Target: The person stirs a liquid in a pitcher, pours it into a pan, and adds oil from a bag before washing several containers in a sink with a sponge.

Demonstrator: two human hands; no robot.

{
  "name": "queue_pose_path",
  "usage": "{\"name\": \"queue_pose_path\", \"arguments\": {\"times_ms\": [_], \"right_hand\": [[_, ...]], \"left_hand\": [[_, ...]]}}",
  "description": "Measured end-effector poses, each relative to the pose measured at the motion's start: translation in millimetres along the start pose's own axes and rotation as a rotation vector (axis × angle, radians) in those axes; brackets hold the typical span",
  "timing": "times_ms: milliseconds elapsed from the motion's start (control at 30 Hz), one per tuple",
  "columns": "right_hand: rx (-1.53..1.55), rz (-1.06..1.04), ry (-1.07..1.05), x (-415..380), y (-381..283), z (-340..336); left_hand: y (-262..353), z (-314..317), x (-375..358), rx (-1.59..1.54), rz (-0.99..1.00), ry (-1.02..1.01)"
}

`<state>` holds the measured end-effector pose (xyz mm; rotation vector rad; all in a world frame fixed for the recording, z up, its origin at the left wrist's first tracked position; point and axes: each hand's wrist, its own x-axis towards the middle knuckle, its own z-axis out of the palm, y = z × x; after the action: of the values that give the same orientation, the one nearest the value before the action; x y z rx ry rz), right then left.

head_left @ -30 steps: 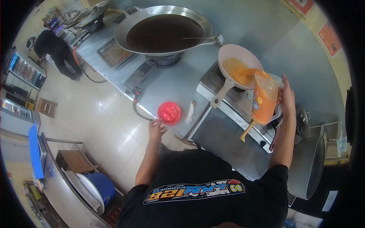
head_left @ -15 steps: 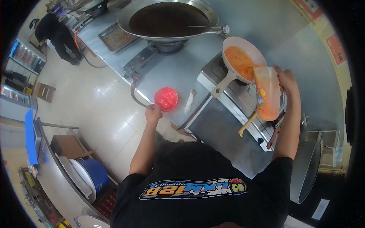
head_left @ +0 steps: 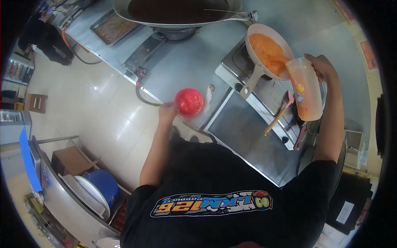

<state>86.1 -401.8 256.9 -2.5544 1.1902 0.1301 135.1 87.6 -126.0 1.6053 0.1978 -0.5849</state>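
My right hand (head_left: 322, 66) is closed on a tilted clear plastic pitcher (head_left: 306, 93) with a cartoon print. From its lip, orange liquid (head_left: 269, 51) runs into a light-coloured frying pan (head_left: 252, 82). The pan sits on a white portable stove (head_left: 225, 68). With its fingers pinched on the rim, my left hand (head_left: 167, 112) holds a small red bowl (head_left: 190, 102) near the counter edge; some residue shows inside it. A pink-headed spatula (head_left: 276, 114) with a wooden handle rests on the stove's front.
A large wok of dark liquid (head_left: 178, 10) with a thermometer (head_left: 253, 16) stands at the back on a burner (head_left: 175, 34). Left of it lies a metal tray (head_left: 109, 29). A hose (head_left: 138, 91) hangs off the counter edge. Another person (head_left: 47, 39) bends at far left.
The pitcher has tipped further and holds less, while the orange liquid in the pan has spread. The red bowl has shifted slightly right with my left hand. My view has shifted too.
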Motion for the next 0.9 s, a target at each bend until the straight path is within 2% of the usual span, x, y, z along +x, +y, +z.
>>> {"name": "queue_pose_path", "arguments": {"times_ms": [133,167,267,400,467,500,567,667,767,900], "right_hand": [[-0.102,0.036,-0.013,13,-16,4],[-0.120,0.044,-0.015,20,-15,6],[-0.213,0.042,-0.018,30,-27,11],[-0.363,0.005,0.035,13,-59,19],[-0.554,-0.220,0.170,41,-36,29],[-0.653,-0.333,0.234,36,-40,32],[-0.769,-0.310,0.232,25,-46,39],[-0.915,-0.289,0.176,-7,-70,57],[-1.093,-0.330,0.187,-30,-62,70],[-1.247,-0.445,0.311,-48,-26,85]], "left_hand": [[11,8,4,0.120,0.023,-0.035],[16,7,4,0.087,-0.024,-0.061],[16,4,11,0.396,0.069,-0.066],[23,0,8,0.501,0.092,-0.116],[21,-1,13,0.538,0.096,-0.111],[26,-1,13,0.538,0.081,-0.150],[34,-2,13,0.536,0.053,-0.232],[25,5,16,0.524,0.053,-0.145],[29,4,22,0.545,-0.066,-0.280],[27,0,23,0.249,-0.201,-0.349]]}}
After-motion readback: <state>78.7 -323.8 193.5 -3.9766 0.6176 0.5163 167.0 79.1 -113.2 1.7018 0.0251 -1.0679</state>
